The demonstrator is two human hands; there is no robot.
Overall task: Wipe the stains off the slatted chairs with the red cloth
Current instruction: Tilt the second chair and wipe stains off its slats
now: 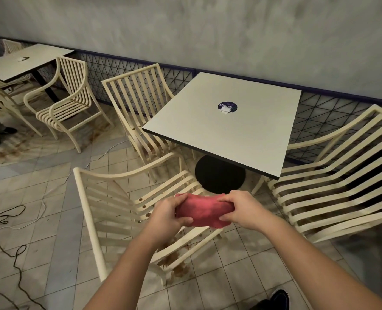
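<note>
Head view: red cloth point(204, 211) held above a slatted chair point(89, 211)

Left hand point(169, 215) curls round the cloth's left end; right hand point(242, 209) pinches its right end. The bunched cloth hangs over the chair's seat, whose near edge shows brown stains point(171, 256).

Slatted chairs point(89, 220) are set on the stained tiled floor point(230, 276) around the bench point(230, 139). A round sticker point(227, 106) is seen mid-bench.

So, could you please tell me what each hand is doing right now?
Left hand: grips the red cloth's left end.
Right hand: grips its right end.
</note>
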